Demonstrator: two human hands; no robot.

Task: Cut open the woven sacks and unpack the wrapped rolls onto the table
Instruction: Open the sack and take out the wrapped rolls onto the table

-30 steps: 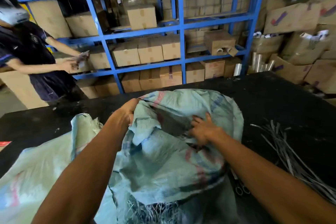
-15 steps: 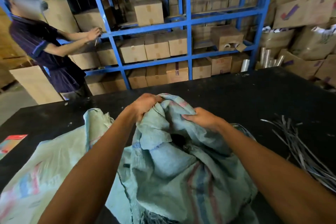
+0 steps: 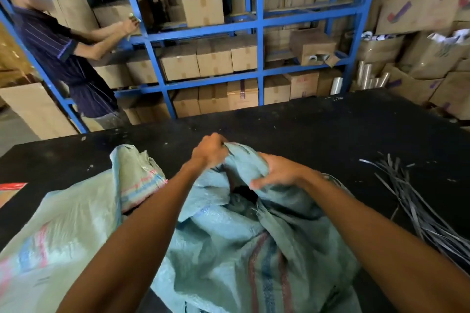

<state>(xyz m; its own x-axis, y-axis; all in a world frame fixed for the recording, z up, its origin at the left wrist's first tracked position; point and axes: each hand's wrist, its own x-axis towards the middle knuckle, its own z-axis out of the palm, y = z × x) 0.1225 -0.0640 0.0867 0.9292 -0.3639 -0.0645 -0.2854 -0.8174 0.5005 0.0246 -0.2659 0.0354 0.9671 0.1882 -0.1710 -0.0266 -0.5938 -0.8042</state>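
In the middle of the frame, low down, a green sack [image 3: 244,249] lies bunched up on the black table [image 3: 318,129]. The left hand [image 3: 209,151] has its fingers curled tight round the top edge of the cloth. The right hand [image 3: 277,171] is just beside it and grips a fold of the same cloth, with the thumb under and the fingers bent over. A dark hole shows in the cloth just below the right hand.

The sack looks soft and floppy. It folds and sags where nothing holds it up, so it seems light. The woven cloth looks a bit shiny, so it may slip in the hand. A good place to hold is the bunched edge near the hole, with a full handful and not just the fingertips. No rolls can be seen, so it is hard to tell if any are inside.

A second, paler sack [image 3: 58,223] lies flat at the lower left. A pile of dark straps [image 3: 417,208] lies at the right of the table. Another person [image 3: 63,58] stands at the upper left by the blue shelves [image 3: 259,23] full of brown boxes [image 3: 203,7].
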